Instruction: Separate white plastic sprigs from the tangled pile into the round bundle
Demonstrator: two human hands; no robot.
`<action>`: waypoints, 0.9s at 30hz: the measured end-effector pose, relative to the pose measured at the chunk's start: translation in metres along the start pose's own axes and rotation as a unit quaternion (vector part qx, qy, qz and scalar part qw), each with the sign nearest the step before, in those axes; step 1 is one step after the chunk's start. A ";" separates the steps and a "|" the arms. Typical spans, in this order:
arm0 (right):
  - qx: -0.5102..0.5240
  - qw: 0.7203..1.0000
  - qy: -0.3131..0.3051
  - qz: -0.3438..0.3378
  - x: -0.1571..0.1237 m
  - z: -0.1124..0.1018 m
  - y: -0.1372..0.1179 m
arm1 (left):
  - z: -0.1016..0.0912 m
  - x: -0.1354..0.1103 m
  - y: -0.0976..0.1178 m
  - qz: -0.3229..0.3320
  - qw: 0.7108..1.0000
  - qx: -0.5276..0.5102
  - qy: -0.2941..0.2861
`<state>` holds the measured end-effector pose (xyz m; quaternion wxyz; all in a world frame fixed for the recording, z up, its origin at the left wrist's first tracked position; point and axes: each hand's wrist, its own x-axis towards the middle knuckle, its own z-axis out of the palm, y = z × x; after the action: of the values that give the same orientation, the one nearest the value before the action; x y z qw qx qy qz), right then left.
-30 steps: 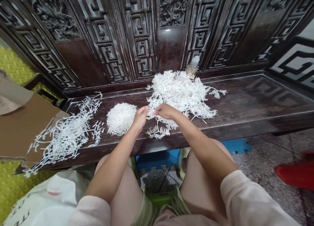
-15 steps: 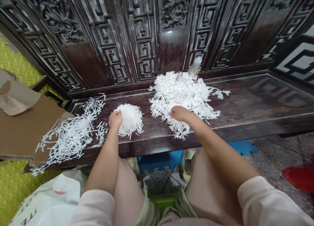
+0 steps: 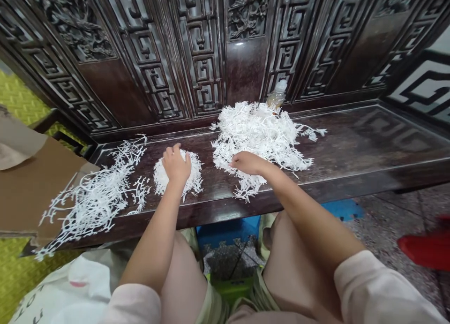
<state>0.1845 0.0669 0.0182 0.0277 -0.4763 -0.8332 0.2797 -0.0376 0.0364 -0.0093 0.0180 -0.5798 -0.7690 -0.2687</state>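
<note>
A low heap of short white bits lies on the dark wooden bench. My left hand rests over it with its fingers spread. To its right, my right hand is closed at the front of a large pile of white branched pieces. Its fingers pinch a white branched piece that hangs toward the bench's front edge; the exact grip is partly hidden. At the left end lies a tangle of thin, bare-looking white stems.
A carved wooden backrest rises behind the bench. A small clear bottle stands behind the large pile. Cardboard lies at the left end, with a white printed bag below. Something red is on the floor at right.
My left hand has gone from closed at the small heap's left edge to spread over its top. My right hand has moved slightly left, the branched piece shifting with it.
</note>
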 end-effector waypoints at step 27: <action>0.160 0.986 0.006 -0.045 -0.002 0.002 -0.007 | 0.014 -0.026 0.034 0.109 0.920 -0.248 -0.284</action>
<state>0.1797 0.0613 0.0206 0.1209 -0.4297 -0.7977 0.4054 0.0053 0.0254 -0.0166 -0.3166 -0.6976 -0.5827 -0.2711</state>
